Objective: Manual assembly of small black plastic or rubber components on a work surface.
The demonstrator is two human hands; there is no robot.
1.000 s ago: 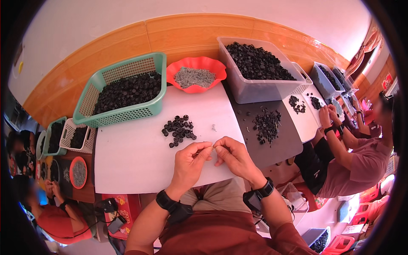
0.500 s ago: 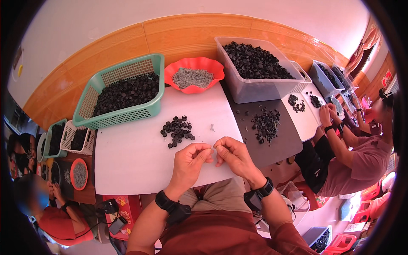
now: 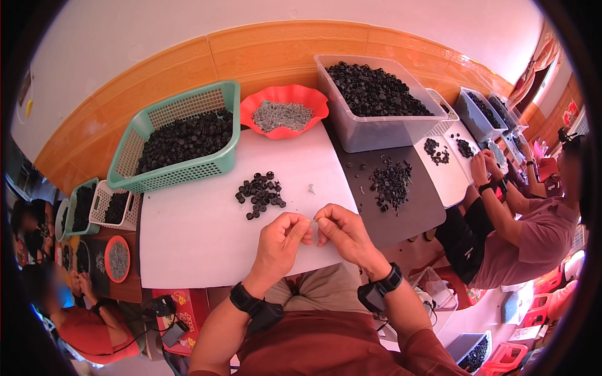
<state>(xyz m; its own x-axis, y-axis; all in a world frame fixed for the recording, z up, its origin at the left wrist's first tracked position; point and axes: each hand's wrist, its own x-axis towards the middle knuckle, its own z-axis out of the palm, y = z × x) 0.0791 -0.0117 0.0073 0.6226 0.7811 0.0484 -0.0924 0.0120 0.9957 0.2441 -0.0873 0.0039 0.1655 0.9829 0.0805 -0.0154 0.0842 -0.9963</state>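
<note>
Over the near part of the white work surface point(image 3: 182, 250), my left hand point(image 3: 279, 244) and my right hand point(image 3: 348, 235) meet almost fingertip to fingertip. Each is closed in a pinch of thumb and forefinger. Whatever they hold is too small or too hidden to make out. Just beyond them lies a loose pile of small round black plastic caps point(image 3: 260, 195). A tiny light metal piece point(image 3: 311, 188) rests by itself to the right of that pile.
Along the wall stand a green basket point(image 3: 188, 180) of black parts, a red wavy-rimmed bowl point(image 3: 285, 133) of small metal pieces and a clear bin point(image 3: 376, 136) of black parts. A heap of small black pieces point(image 3: 390, 186) covers part of the dark board at right. People work on both sides.
The view has shifted very slightly. My hands keep the same pinched pose close together, with only a small shift of the fingers.
</note>
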